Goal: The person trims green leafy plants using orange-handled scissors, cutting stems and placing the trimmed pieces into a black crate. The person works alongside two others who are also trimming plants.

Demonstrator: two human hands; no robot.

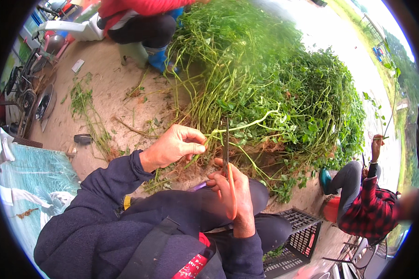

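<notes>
My left hand (pixel 174 145) pinches a green plant stem (pixel 248 125) near its thick joint, between thumb and fingertips. The stem forks and reaches to the right, over the heap of cut leafy plants (pixel 265 80). In my right hand (pixel 239 195) is a pair of scissors (pixel 226 146) with an orange handle and dark blades. The blades point away from me and cross the stem just right of the joint. They show nearly edge-on, so whether they are apart or together cannot be told. Brown roots (pixel 270 144) show at the heap's near side.
A black plastic crate (pixel 302 237) with some greenery inside stands by my right knee. Loose stalks (pixel 94 122) lie on the floor at left. One person in blue boots (pixel 157 57) sits across from me; another in a checked shirt (pixel 370 212) holds a sprig at right.
</notes>
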